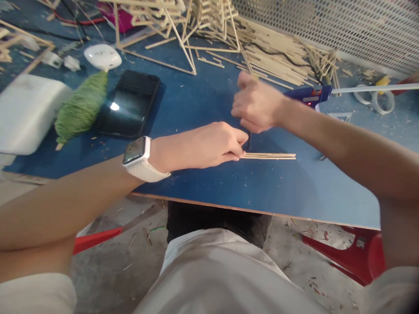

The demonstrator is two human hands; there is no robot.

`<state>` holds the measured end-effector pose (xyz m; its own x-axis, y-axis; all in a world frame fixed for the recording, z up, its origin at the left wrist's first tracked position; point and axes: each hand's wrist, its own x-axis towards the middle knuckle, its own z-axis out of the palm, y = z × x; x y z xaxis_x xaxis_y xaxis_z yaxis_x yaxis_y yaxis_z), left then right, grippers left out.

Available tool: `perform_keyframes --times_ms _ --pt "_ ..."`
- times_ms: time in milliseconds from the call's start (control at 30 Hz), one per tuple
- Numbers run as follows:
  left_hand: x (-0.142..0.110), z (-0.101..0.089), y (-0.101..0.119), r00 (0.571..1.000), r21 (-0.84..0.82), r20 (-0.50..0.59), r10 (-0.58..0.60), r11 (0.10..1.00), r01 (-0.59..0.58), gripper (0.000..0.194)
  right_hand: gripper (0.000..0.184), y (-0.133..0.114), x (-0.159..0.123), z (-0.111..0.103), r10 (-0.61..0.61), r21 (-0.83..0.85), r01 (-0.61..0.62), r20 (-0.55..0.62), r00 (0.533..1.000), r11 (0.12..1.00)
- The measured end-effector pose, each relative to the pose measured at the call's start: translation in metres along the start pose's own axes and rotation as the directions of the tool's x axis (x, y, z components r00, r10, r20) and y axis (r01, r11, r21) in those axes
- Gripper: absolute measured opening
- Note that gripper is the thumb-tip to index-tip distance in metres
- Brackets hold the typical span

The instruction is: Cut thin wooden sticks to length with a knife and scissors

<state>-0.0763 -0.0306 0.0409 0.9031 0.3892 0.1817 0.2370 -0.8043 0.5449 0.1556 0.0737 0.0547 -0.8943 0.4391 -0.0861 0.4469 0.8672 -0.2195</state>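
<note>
My left hand [209, 146] lies low, knuckles up, fingers curled and pinched at the tips, forearm reaching in from the near left. My right hand [257, 107] hovers just beyond it, fisted and blurred.

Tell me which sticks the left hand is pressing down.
The short pair of sticks lying flat under the left hand fingertips, apart from the big stick pile behind.

Pale thin sticks [268, 155] flat, side by side
</note>
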Motion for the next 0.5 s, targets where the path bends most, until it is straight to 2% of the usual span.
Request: perform_keyframes --times_ms 67,133,233,300,400,500 --pt "-0.001 0.000 -0.001 1.000 -0.002 0.004 0.001 1.000 -0.001 0.037 0.034 0.000 -0.006 -0.030 0.002 -0.143 -0.010 -0.054 0.999 0.990" --pt "-0.002 0.000 -0.003 1.000 -0.011 0.012 0.004 1.000 -0.004 0.036 0.037 -0.008 -0.019 -0.058 0.029 -0.288 -0.053 -0.088 0.996 0.956" --pt "-0.002 -0.001 -0.005 0.999 -0.037 0.038 -0.009 0.999 0.010 0.034 0.045 -0.031 -0.053 -0.078 0.059 -0.375 -0.091 -0.097 0.994 0.923" --pt "-0.003 -0.001 -0.007 0.999 -0.059 0.045 -0.023 0.998 0.025 0.032 0.040 -0.050 -0.084 -0.073 0.078 -0.397 -0.128 -0.139 0.987 0.909" --pt "-0.002 0.000 -0.011 0.999 -0.085 0.034 -0.017 0.996 0.020 0.029 0.020 -0.074 -0.141 -0.046 0.013 -0.345 -0.089 -0.218 0.976 0.934" --pt "-0.002 0.001 -0.013 1.000 -0.099 0.019 -0.007 0.995 0.009 0.026 0.016 -0.088 -0.210 -0.013 0.246 -0.232 -0.301 -0.240 0.939 0.925"
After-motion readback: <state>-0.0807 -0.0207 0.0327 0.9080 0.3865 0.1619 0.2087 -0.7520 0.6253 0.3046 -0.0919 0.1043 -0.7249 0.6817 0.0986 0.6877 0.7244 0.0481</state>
